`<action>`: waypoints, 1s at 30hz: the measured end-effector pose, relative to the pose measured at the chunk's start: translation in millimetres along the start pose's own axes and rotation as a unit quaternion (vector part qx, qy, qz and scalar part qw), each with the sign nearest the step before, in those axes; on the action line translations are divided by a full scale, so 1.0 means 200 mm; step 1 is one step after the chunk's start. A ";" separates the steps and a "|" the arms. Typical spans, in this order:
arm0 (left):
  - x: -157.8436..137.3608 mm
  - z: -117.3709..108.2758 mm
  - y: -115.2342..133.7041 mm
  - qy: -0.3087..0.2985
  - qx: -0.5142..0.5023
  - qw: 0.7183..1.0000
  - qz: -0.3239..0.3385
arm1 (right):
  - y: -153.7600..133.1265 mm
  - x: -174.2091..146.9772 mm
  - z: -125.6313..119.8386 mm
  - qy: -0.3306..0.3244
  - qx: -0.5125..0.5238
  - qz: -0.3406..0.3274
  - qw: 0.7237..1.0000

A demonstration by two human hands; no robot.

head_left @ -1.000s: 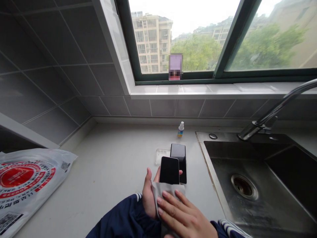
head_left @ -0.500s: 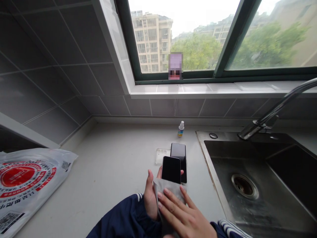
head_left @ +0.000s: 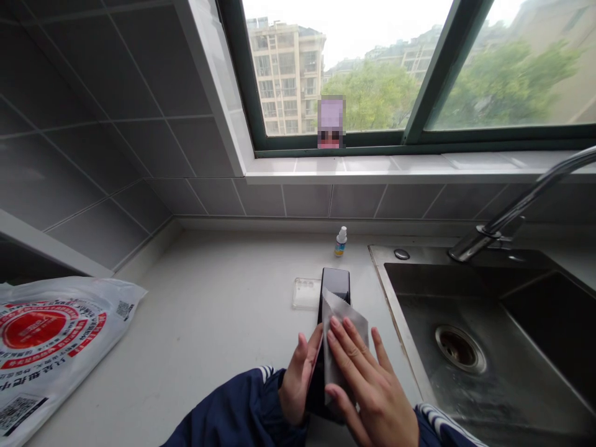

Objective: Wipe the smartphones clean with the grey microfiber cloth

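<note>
My left hand (head_left: 295,382) holds a black smartphone (head_left: 316,382) from below, its screen tilted toward the right. Over the screen, my right hand (head_left: 372,385) presses a grey cleaning cloth (head_left: 344,310) with fingers laid long across it. The cloth hides most of the phone, and the left fingers behind it are mostly out of sight. Just beyond the hands, a second dark phone (head_left: 336,282) lies on the counter, partly covered from view by the cloth. A clear phone case (head_left: 305,293) lies beside its left edge.
A small white spray bottle (head_left: 341,243) stands near the back of the white counter (head_left: 209,310). To the right is a steel sink (head_left: 419,310) with a chrome faucet (head_left: 503,217). At the left lies a white plastic bag (head_left: 60,347) with red print.
The right hand and cloth have moved up and rightward over the held phone, covering its upper part. The held phone has tilted from facing up to facing right.
</note>
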State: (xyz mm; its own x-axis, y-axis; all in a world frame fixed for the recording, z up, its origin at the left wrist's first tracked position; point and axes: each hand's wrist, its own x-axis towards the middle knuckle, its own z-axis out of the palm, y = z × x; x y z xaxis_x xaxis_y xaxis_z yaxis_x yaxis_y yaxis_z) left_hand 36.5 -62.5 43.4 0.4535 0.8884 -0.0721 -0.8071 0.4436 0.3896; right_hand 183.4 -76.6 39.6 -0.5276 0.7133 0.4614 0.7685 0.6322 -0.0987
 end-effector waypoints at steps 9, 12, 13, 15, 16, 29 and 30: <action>0.01 0.02 0.04 0.031 0.003 1.000 -0.001 | 0.07 -0.02 0.01 0.056 0.102 0.082 0.990; 0.01 0.02 0.09 0.053 -0.036 0.997 -0.049 | 0.06 -0.02 0.00 0.060 0.145 0.070 0.985; 0.01 0.02 0.10 0.060 -0.049 0.995 -0.062 | 0.05 -0.02 0.00 0.061 0.155 0.069 0.984; 0.01 0.02 0.12 0.066 -0.067 0.992 -0.082 | 0.05 -0.03 0.00 0.065 0.171 0.073 0.980; 0.01 0.02 0.13 0.066 -0.073 0.991 -0.088 | 0.04 -0.03 0.00 0.066 0.178 0.079 0.979; 0.02 0.02 0.08 0.077 -0.038 0.996 -0.024 | 0.04 -0.03 0.03 0.051 0.130 0.109 0.984; 0.02 0.01 0.06 0.080 -0.032 0.996 -0.018 | 0.04 -0.03 0.04 0.045 0.119 0.110 0.986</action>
State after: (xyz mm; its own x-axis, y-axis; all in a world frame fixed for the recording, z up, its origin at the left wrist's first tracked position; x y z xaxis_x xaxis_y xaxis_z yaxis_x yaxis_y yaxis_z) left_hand 28.7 -53.1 49.3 0.4202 0.8775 -0.2313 -0.8164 0.4768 0.3257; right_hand 190.6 -73.6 29.0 -0.3146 0.8184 0.4809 0.7482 0.5256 -0.4049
